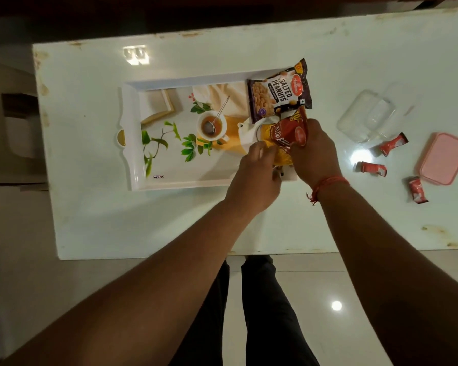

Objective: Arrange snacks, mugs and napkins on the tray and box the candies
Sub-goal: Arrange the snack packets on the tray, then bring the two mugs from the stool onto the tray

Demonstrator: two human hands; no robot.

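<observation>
Tray (132, 133) holds peanut packet (279, 93); both hands' fingers (262, 149) pinch red-yellow packet (288, 136); clear box (365, 117) empty.

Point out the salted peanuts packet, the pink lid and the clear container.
salted peanuts packet (280, 94): head view, on the printed front, middle of the packet.
pink lid (444, 158): head view, on its flat top.
clear container (365, 117): head view, on its transparent body.

Tray (132, 143) on table (90, 220) before me; peanut packet (279, 95) on its far right corner; second packet (283, 138) just nearer, under my hands; clear box (365, 116), three candies (393, 143) (373, 169) (417, 188) and lid (443, 158) right of tray.
</observation>
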